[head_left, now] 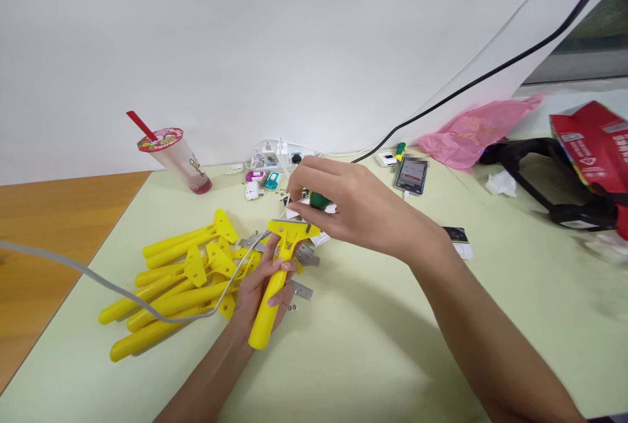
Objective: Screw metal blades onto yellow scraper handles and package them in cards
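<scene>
My left hand (254, 293) is closed round the handle of a yellow scraper (267, 315), its wide head tilted up and away from me. A metal strip lies along the head's top edge. Above it, my right hand (356, 204) grips a screwdriver (318, 201) with a green handle; my fingers hide much of it. Whether the screwdriver's tip touches the scraper, I cannot tell. Several more yellow scraper handles (167, 302) lie piled to the left of my left hand. Metal plates (303, 290) and small nuts (293, 308) rest on the table beside the held scraper.
A drink cup (179, 161) with a red straw stands at the back left. Near the wall are a power strip (269, 158) and a phone (412, 174). Pink plastic (483, 132) and a black strap (524, 181) lie at right. A grey cable (112, 289) crosses over the pile.
</scene>
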A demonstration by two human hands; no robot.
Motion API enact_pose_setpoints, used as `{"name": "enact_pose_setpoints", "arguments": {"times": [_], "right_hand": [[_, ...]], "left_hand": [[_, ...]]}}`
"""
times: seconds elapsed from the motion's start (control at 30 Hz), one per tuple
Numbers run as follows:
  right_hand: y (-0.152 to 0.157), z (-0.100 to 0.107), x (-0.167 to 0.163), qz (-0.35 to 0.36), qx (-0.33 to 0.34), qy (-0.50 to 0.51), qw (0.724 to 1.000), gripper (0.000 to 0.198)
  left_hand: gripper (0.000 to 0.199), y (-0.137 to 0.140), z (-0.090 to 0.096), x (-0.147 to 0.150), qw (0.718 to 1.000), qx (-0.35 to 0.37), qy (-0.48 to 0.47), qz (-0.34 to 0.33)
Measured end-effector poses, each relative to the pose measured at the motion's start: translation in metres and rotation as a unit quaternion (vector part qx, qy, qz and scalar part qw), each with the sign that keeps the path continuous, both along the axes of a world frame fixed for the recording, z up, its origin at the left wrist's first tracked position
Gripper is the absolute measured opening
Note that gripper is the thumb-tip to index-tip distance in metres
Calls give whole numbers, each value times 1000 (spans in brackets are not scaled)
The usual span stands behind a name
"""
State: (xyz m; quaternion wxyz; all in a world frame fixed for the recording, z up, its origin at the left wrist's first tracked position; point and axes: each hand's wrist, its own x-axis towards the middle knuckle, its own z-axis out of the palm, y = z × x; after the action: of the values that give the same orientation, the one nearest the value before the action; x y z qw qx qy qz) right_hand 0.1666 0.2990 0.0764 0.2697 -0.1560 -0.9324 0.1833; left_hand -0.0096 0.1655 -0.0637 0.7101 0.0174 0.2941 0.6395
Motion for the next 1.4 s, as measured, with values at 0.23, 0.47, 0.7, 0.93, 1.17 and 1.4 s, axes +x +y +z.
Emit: {"name": "enact_pose_setpoints", "arguments": {"times": [0.23,0.47,0.7,0.93,1.17,1.4], "right_hand": [[0,2,9,19,-40,-37,998,28],[-3,3,2,-13,-33,-46,998,12],[-6,3,3,16,-65,-68,995,23],[-4,1,0,18,-65,-53,996,24],[-7,6,1,9,-34,-53,998,22],[-14,9,2,-3,-57,14,998,19]], "left_hand": [[75,1,0,-1,999,-20,-28,19],[71,2,4,-1,1000,-11,-22,18],[71,0,-9,-6,1000,7,-27,11],[67,1,-7,-6,999,12,-44,8],[60,3,-5,-6,1000,3,-23,2],[59,7,-2,-2,999,-28,-24,27]]}}
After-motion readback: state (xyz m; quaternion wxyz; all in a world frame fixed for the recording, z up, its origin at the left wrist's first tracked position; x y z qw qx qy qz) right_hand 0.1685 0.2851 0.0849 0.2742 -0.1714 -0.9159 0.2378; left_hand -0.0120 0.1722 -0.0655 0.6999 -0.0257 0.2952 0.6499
